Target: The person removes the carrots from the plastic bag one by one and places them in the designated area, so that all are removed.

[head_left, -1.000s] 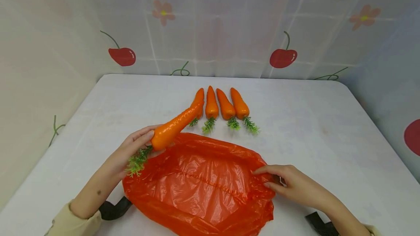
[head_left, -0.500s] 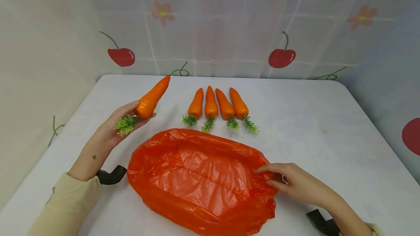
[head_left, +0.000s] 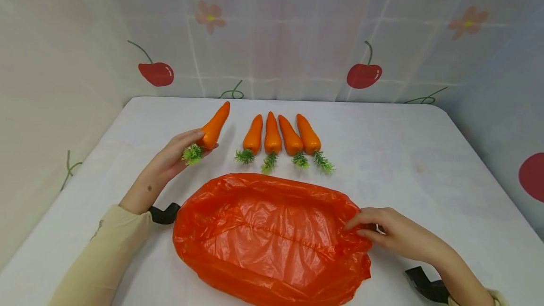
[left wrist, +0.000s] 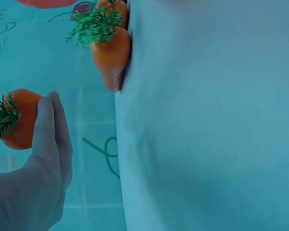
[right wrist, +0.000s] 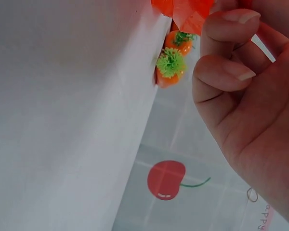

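Note:
My left hand (head_left: 173,154) holds an orange toy carrot (head_left: 216,125) with its green top toward me and its tip pointing away, left of a row of several similar carrots (head_left: 272,138). In the left wrist view, straight fingers (left wrist: 47,127) lie along one side of the held carrot (left wrist: 25,120); the thumb is mostly out of frame. A red-orange plastic bag (head_left: 272,254) lies in front with its mouth spread wide. At its right edge my right hand (head_left: 397,231) pinches the film. The right wrist view shows this hand's curled fingers beside the bag (right wrist: 195,17).
The white table (head_left: 425,155) ends at a patterned curtain (head_left: 272,37) behind and at the sides. Black straps (head_left: 165,213) show at both wrists. The carrots in the row lie close together, green tops toward the bag.
My left hand has carried the carrot from over the bag's left edge to the table left of the row. My right hand and the bag have shifted slightly right.

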Tool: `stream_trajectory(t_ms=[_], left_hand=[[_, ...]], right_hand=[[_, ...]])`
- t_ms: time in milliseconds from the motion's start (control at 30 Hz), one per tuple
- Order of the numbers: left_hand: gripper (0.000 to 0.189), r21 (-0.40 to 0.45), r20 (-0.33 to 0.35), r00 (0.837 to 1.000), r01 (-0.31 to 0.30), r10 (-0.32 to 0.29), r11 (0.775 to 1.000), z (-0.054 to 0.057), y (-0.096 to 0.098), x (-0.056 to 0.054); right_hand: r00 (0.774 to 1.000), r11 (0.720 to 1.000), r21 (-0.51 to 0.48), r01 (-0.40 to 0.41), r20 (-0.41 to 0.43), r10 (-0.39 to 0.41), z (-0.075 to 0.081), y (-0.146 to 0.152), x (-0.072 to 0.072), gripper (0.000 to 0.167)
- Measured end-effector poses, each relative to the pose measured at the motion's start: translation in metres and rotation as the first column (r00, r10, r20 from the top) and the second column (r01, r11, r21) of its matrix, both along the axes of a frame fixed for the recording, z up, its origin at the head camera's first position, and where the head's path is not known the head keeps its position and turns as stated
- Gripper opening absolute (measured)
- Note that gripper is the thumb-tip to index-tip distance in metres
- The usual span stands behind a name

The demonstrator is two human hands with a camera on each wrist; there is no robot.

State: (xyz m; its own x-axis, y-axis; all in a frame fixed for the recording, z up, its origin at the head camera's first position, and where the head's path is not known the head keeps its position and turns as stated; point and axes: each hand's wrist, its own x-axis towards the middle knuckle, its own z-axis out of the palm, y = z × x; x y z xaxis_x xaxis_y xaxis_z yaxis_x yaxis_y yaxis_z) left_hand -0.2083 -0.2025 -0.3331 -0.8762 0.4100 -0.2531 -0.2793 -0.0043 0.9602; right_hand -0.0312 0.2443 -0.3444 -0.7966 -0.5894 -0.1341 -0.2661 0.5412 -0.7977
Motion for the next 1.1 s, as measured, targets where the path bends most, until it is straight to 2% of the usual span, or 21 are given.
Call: stream_trajectory(t_ms=[33,67,100,167,300,400,500,667,867,1000,1100], left_hand=[[0.046,0.011,0.031,0.999,-0.011,0.011,1.0,-0.004,0.005,-0.008],[0.052,-0.03,0.034,0.999,-0.021,0.022,0.999,-0.007,0.008,-0.012],[0.055,-0.015,0.075,0.996,-0.04,0.041,0.999,-0.01,0.013,-0.02],[0.06,-0.036,0.071,0.997,-0.033,0.035,0.999,-0.015,0.019,-0.026],[0.063,-0.133,0.063,0.997,-0.038,0.046,0.99,-0.024,0.026,-0.036],[0.063,-0.204,0.056,0.996,-0.049,0.062,0.978,-0.03,0.03,-0.043],[0.062,-0.264,0.017,0.999,-0.042,0.048,0.964,-0.034,0.034,-0.048],[0.059,-0.356,-0.054,0.999,-0.019,-0.001,0.934,-0.036,0.042,-0.052],[0.06,-0.442,-0.081,0.997,-0.018,-0.02,0.897,-0.034,0.049,-0.051],[0.06,-0.512,-0.122,0.991,-0.024,-0.045,0.859,-0.035,0.051,-0.05],[0.06,-0.532,-0.152,0.986,-0.018,-0.075,0.846,-0.036,0.051,-0.05]], right_hand=[[1.0,1.0,-0.005,-0.01,-0.005,0.01,-0.001,0.0,0.0,0.022],[1.0,1.0,-0.01,-0.018,-0.01,0.018,-0.001,0.001,-0.001,0.022],[0.999,1.0,-0.015,-0.027,-0.018,0.026,-0.002,0.001,-0.001,0.021],[0.998,0.999,-0.024,-0.045,-0.042,0.044,-0.003,0.001,-0.001,0.02],[0.997,0.997,-0.037,-0.063,-0.056,0.061,-0.004,0.001,-0.002,0.02],[0.996,0.997,-0.034,-0.068,-0.059,0.066,-0.005,0.002,-0.003,0.019],[0.996,0.998,-0.025,-0.063,-0.059,0.062,-0.004,0.002,-0.002,0.019],[0.997,0.998,-0.018,-0.053,-0.052,0.052,-0.004,0.003,-0.001,0.02],[0.997,0.998,-0.027,-0.054,-0.058,0.053,-0.005,0.003,-0.001,0.019],[0.996,0.998,-0.028,-0.057,-0.068,0.055,-0.006,0.003,-0.001,0.02],[0.995,0.998,-0.025,-0.059,-0.079,0.057,-0.006,0.002,-0.001,0.019]])
